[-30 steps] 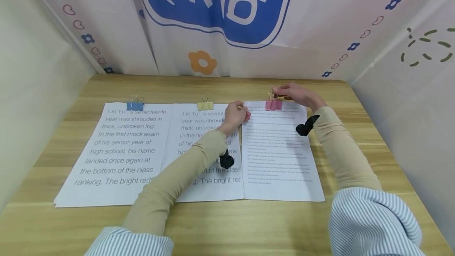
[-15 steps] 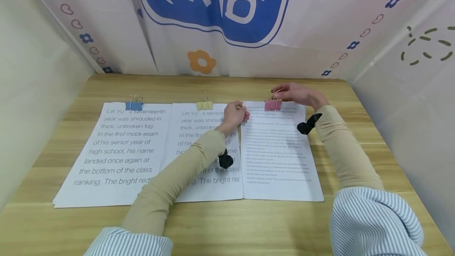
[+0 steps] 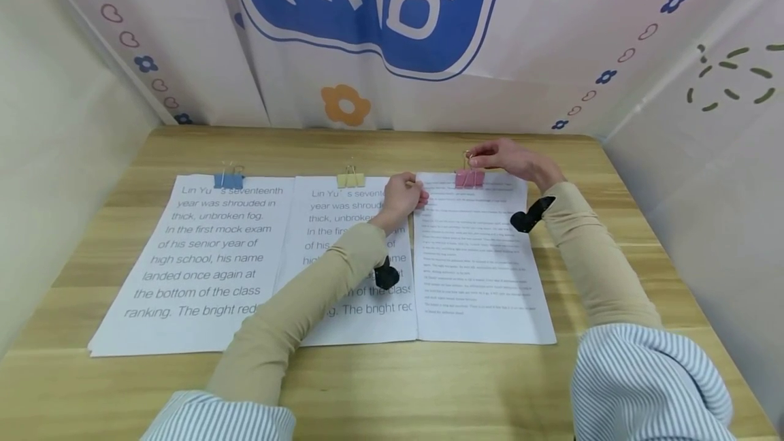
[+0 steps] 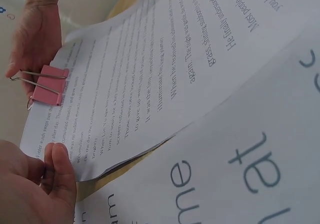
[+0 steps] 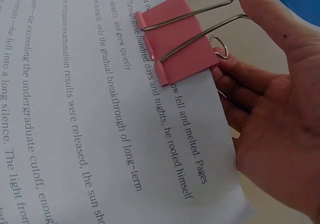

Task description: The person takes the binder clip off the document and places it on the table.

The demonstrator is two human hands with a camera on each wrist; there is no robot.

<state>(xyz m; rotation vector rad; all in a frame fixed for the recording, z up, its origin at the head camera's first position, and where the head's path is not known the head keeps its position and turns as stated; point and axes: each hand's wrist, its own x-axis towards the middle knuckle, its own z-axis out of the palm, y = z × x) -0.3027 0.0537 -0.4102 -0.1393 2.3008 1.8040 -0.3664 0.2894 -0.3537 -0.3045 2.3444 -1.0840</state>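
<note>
head view: a pink binder clip [image 3: 469, 179] sits over the top edge of the right-hand paper stack [image 3: 478, 264], which lies on the table [image 3: 465, 386], small print facing up. the right hand [image 3: 508, 158] grips the clip by its wire handles, thumb at the front one and other fingers behind, as the right wrist view shows. the left hand [image 3: 401, 197] has its fingers curled at the stack's upper left corner; whether they pinch the paper or only rest on it, i cannot tell. to the left lie a middle stack [image 3: 321, 216] under a yellow clip [image 3: 350, 181] and a far-left stack [image 3: 184, 295] under a blue clip [image 3: 229, 181].

i'd judge the pink clip light but stiff and springy, its thin wires a bit slippery; the handles' far ends should give the best leverage. the paper looks light and floppy, easily creased, so best steadied flat near the top edge.
</note>
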